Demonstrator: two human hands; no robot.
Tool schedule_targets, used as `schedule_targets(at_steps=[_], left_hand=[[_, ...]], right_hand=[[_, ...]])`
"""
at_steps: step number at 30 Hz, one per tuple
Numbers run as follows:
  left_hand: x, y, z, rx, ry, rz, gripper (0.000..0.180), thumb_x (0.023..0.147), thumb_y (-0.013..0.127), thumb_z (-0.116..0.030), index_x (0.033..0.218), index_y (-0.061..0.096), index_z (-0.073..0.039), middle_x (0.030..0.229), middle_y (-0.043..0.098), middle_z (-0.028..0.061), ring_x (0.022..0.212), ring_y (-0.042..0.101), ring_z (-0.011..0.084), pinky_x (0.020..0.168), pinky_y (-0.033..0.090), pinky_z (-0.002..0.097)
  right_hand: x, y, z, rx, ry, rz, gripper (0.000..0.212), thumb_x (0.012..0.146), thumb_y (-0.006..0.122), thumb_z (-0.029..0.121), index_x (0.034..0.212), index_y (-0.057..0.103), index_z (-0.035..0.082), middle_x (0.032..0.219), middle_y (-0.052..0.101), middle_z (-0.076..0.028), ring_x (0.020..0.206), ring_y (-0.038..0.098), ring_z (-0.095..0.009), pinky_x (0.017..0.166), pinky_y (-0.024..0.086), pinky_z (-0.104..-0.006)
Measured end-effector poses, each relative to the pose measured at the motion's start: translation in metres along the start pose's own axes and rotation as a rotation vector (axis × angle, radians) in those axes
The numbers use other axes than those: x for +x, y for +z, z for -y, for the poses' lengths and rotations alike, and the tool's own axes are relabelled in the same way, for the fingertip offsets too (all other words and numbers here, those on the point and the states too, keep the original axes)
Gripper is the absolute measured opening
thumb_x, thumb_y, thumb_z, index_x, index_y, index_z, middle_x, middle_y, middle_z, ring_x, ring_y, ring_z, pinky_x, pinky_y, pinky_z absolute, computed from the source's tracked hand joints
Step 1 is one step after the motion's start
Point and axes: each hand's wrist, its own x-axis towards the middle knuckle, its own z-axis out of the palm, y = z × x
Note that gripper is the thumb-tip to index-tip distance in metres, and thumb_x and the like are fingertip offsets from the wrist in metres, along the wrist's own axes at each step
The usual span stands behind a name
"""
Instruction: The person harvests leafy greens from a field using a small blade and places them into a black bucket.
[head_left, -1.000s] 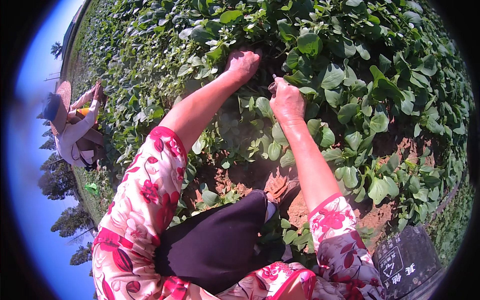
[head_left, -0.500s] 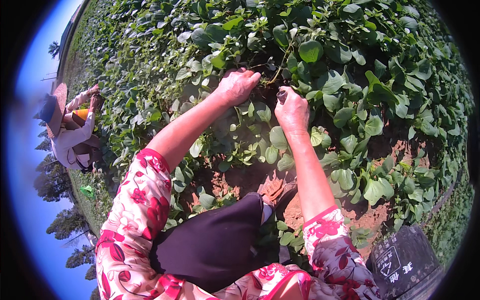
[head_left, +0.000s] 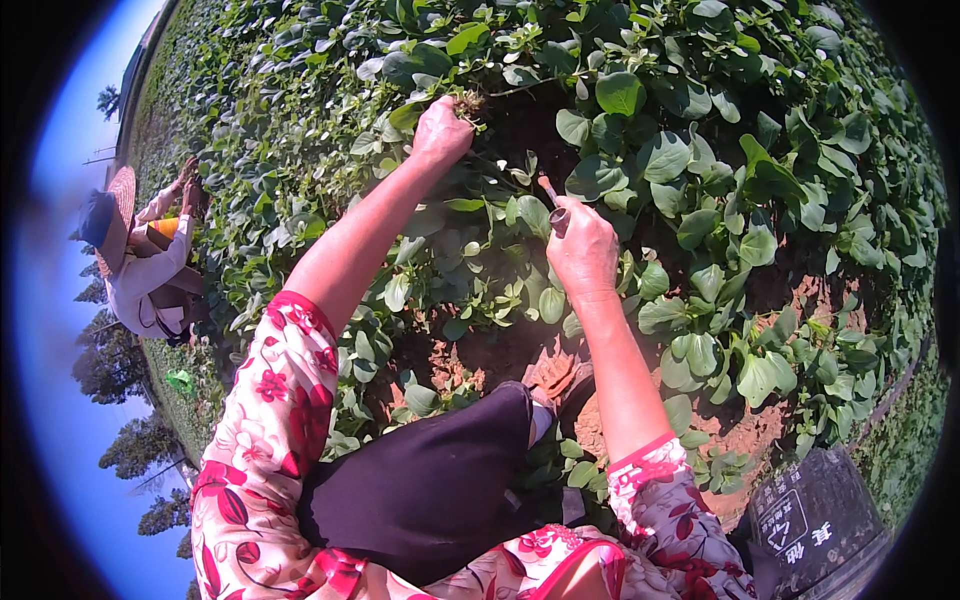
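Observation:
My left hand (head_left: 441, 131) is closed round the base of an uprooted weed (head_left: 468, 104), with its pale, tangled roots sticking out past my fingers. The weed's stems run off among the leaves, and I cannot tell where they end. Lower and to the right, my right hand (head_left: 583, 245) grips a small weeding tool (head_left: 556, 210). A dark round handle end and a narrow, brownish metal shank show beyond the fist; the rest is hidden. The tool's tip points up toward a shaded gap in the broad-leaved green plants (head_left: 665, 160).
Reddish soil (head_left: 735, 440) shows between the plants near my shoe (head_left: 553, 375). A black bin-like container (head_left: 815, 520) with white lettering stands at the lower right. At the far left a co-worker in a straw hat (head_left: 120, 205) crouches among the leaves.
My left hand has moved up and left, pulling the weed so that its roots now show. My right hand has shifted slightly down, and the tool's shank has come into view.

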Motion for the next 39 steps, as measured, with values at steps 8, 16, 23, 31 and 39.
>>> schedule_targets(at_steps=[8, 16, 23, 31, 39], left_hand=[[0.009, 0.022, -0.025, 0.359, -0.028, 0.342, 0.029, 0.074, 0.059, -0.018, 0.097, 0.069, -0.003, 0.101, 0.069, 0.0162, 0.097, 0.067, 0.0299, 0.084, 0.053, 0.0376], [0.039, 0.086, 0.030, 0.223, 0.393, 0.227, 0.021, 0.077, 0.059, -0.016, 0.093, 0.070, -0.008, 0.090, 0.069, 0.0165, 0.086, 0.068, 0.0332, 0.071, 0.055, 0.0421], [-0.010, 0.028, -0.018, 0.399, 0.269, 0.265, 0.021, 0.077, 0.059, -0.015, 0.095, 0.069, -0.012, 0.090, 0.069, 0.0176, 0.082, 0.068, 0.0340, 0.068, 0.054, 0.0438], [-0.045, 0.017, -0.044, 0.238, 0.724, 0.046, 0.010, 0.076, 0.054, -0.009, 0.084, 0.060, -0.009, 0.081, 0.058, 0.0115, 0.076, 0.064, 0.0344, 0.061, 0.052, 0.0446], [0.023, 0.021, -0.069, 0.844, 0.711, 0.136, 0.017, 0.080, 0.059, -0.011, 0.091, 0.069, -0.004, 0.089, 0.070, 0.0137, 0.082, 0.069, 0.0288, 0.063, 0.056, 0.0399]], right_hand=[[-0.011, 0.013, 0.004, 0.051, 0.054, -0.074, 0.025, 0.078, 0.061, 0.003, 0.102, 0.066, 0.005, 0.091, 0.067, -0.019, 0.082, 0.065, -0.037, 0.073, 0.052, -0.0426], [0.055, 0.032, 0.004, 0.102, 0.106, -0.087, 0.019, 0.079, 0.066, 0.011, 0.098, 0.067, 0.009, 0.086, 0.068, -0.018, 0.083, 0.066, -0.037, 0.075, 0.053, -0.0414], [0.031, 0.000, 0.006, -0.078, 0.010, 0.007, 0.021, 0.078, 0.064, 0.008, 0.098, 0.066, 0.012, 0.082, 0.067, -0.017, 0.079, 0.065, -0.037, 0.071, 0.052, -0.0443], [0.016, -0.012, -0.007, -0.010, 0.087, -0.118, 0.022, 0.078, 0.062, 0.008, 0.100, 0.066, 0.010, 0.086, 0.068, -0.015, 0.082, 0.065, -0.035, 0.072, 0.052, -0.0445], [0.057, -0.046, -0.013, -0.013, 0.121, -0.324, 0.021, 0.078, 0.066, 0.010, 0.099, 0.068, 0.009, 0.087, 0.069, -0.016, 0.081, 0.067, -0.033, 0.074, 0.053, -0.0392]])
